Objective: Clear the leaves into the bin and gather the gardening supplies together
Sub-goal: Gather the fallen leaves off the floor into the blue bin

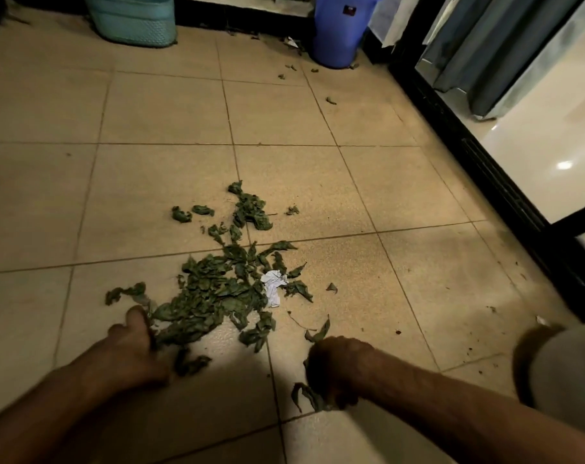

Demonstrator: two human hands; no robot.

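A loose pile of green leaves [214,293] lies on the tan floor tiles in front of me, with a smaller clump [251,209] just beyond it. A crumpled white paper scrap [272,286] sits at the pile's right edge. My left hand [133,349] is at the pile's near left edge, fingers curled into the leaves. My right hand [334,370] is a fist gripping a bunch of leaves, some hanging out below it. The blue bin [338,31] stands far back by the wall.
A teal basket [130,18] stands at the back left. Stray leaves [331,100] dot the floor near the bin. A black door frame [478,162] runs along the right, with curtains behind the glass. My knee [566,366] is at the right edge.
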